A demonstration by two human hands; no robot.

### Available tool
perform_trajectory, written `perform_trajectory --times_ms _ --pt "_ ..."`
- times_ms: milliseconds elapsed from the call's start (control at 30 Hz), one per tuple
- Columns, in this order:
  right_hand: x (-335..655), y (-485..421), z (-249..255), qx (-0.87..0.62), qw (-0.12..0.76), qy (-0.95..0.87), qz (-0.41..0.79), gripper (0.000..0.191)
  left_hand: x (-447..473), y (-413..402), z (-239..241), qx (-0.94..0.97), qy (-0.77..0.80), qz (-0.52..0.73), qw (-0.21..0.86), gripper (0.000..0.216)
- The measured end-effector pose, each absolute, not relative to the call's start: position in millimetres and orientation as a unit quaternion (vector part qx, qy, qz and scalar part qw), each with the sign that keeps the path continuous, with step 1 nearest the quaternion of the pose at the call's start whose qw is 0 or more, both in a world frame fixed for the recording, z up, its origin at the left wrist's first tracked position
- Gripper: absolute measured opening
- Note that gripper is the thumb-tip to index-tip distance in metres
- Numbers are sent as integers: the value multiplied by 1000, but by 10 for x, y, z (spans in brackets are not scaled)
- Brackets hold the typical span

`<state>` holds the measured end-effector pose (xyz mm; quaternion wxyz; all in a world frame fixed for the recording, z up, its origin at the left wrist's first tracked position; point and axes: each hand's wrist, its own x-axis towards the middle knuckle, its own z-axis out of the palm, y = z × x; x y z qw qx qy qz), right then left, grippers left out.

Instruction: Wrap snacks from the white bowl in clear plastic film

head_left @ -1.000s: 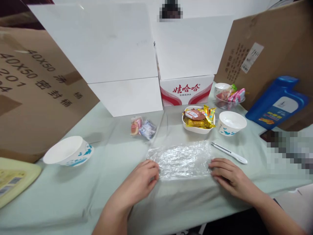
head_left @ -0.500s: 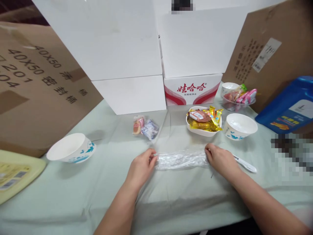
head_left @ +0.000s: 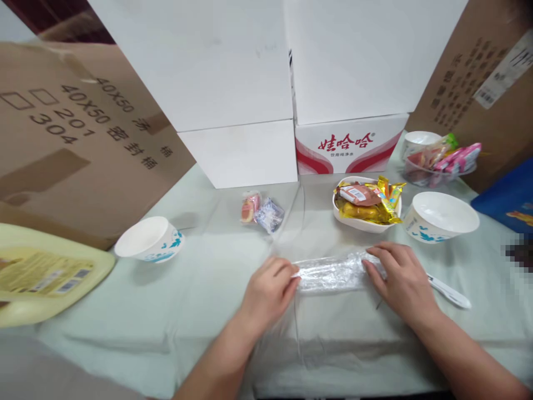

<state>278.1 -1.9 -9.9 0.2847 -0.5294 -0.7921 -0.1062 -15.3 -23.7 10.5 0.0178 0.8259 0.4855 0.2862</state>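
A crumpled strip of clear plastic wrap lies rolled up on the pale green tablecloth in front of me. My left hand pinches its left end with curled fingers. My right hand rests flat on its right end, fingers stretched over the film. A white utility knife pokes out from under my right hand.
A white dish of wrapped snacks and an empty paper bowl stand behind the wrap. Two small packets lie centre-left, another paper bowl further left. White boxes, brown cartons, a yellow jug and a blue jug ring the table.
The flat sheet of wrap has been rolled away from me into a narrow strip, both hands moving forward with it. The camera has shifted leftward.
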Motion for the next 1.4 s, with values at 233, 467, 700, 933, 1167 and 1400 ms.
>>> perform_trajectory --times_ms 233,467,700,933,1167,1400 --pt "2877 1 -56 -419 177 -889 44 36 -75 -236 21 821 556 131 1 23" --pt "2994 39 -139 -449 187 -874 9 23 -49 -243 -39 808 573 134 -43 24" --pt "3016 93 -149 -447 239 -862 -15 21 -4 -212 -26 806 572 137 -65 25" --pt "3061 -582 203 -352 292 -887 66 20 241 -557 140 861 490 112 76 26" --pt "2956 -1014 742 -275 156 -881 352 16 258 -595 57 924 245 164 243 36" --pt "2609 25 470 -441 235 -804 322 16 184 -479 99 873 259 187 370 57"
